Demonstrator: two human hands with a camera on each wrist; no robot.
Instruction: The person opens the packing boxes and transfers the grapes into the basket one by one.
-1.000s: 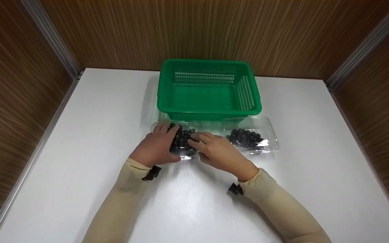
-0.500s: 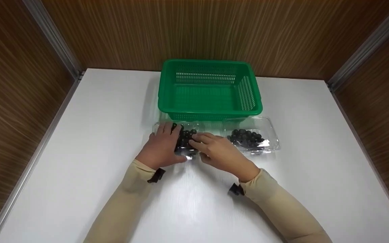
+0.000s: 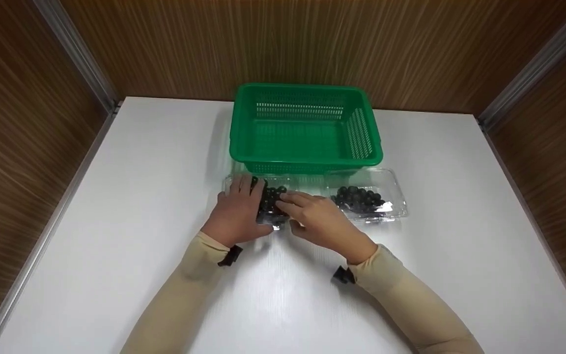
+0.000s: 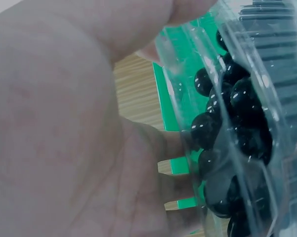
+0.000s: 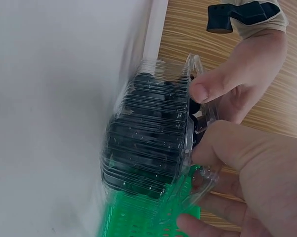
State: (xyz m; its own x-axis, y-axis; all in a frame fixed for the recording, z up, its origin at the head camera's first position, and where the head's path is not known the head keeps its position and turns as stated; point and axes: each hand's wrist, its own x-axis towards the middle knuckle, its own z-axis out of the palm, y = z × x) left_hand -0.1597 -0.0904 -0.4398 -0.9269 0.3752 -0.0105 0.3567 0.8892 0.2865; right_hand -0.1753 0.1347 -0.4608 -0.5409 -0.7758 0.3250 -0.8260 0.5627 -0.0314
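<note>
A clear plastic box (image 4: 257, 64) holding dark grapes (image 3: 271, 200) lies in front of the green basket in the head view. My left hand (image 3: 235, 212) grips its left side, thumb along the near edge and fingers over the far part. My right hand (image 3: 322, 223) pinches the box's right edge by the grapes. In the right wrist view, the left thumb presses the box's rim, and my right fingers (image 5: 215, 143) are at the clear edge. The left wrist view shows grapes (image 4: 205, 131) behind the clear wall. The box's underside is hidden in the head view.
Just right of my right hand lies another clear plastic box (image 3: 396, 196) with dark grapes (image 3: 356, 197) in its left part. A green plastic basket (image 3: 307, 162) with perforated walls stands behind both boxes on the white table (image 3: 165, 142). Wood-grain panels (image 3: 175, 49) enclose the table.
My left hand has shifted slightly right, and the grapes near it moved a little the same way. My right hand has stayed almost still. The basket keeps its place.
</note>
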